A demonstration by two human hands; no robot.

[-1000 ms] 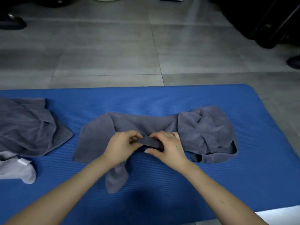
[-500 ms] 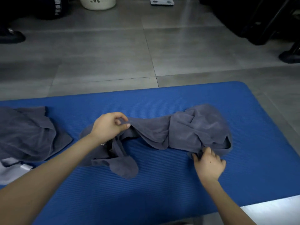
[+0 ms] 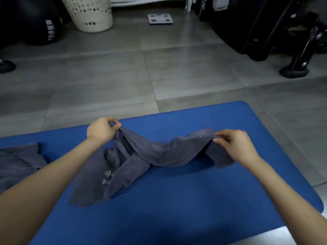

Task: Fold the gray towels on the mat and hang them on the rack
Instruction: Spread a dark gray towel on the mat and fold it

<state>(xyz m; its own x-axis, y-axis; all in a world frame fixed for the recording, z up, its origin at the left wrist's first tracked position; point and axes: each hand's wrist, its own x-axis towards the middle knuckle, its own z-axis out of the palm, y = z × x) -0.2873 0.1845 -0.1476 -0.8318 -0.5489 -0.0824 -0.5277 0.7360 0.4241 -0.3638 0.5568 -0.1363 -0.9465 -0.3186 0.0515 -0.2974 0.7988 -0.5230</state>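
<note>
Pinching opposite edges of the gray towel (image 3: 154, 152), left hand (image 3: 101, 129) and right hand (image 3: 235, 145) sit wide apart above the blue mat (image 3: 194, 200) — likely stretching it out to find corners for folding. Its middle sags onto mat centre. Half a second earlier it lay bunched, right hand lower. Second towel (image 3: 17, 160) at mat's left edge.
</note>
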